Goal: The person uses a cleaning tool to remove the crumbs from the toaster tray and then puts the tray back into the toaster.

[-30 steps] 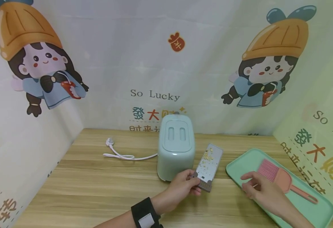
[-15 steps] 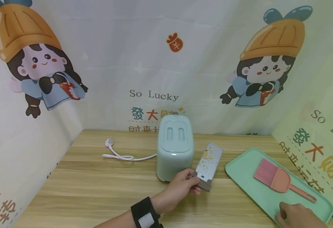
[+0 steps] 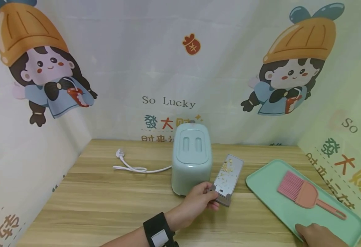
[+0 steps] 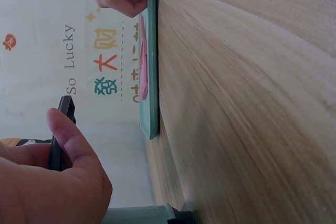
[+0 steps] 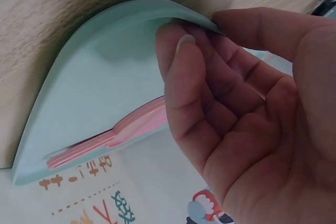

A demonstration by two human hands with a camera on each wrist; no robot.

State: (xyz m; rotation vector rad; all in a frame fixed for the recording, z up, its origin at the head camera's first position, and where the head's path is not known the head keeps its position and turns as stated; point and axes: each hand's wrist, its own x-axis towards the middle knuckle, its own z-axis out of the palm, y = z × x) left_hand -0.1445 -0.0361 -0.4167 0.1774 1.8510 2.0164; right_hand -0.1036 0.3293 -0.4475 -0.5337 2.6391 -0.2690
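Observation:
My left hand point(image 3: 194, 202) grips the near end of a toaster's crumb tray point(image 3: 228, 176), a grey flat metal piece with yellow crumbs scattered on it. It is held just right of a mint-green toaster point(image 3: 190, 175). In the left wrist view the crumb tray shows dark and edge-on, with the thumb on one side. My right hand point(image 3: 319, 236) is at the near rim of a green serving tray point(image 3: 260, 178). The right wrist view shows the thumb outside that rim point(image 5: 142, 6) and the fingers inside, pinching it. On the serving tray lies a pink brush point(image 3: 305, 195).
A white power cord point(image 3: 137, 169) with its plug runs left from the toaster over the wooden table point(image 3: 106, 206). Printed cloth point(image 3: 121, 68) stands behind and on both sides of the table.
My right hand has come back from above the pink brush to the serving tray's near rim and now pinches it. The left hand and crumb tray have stayed about where they were.

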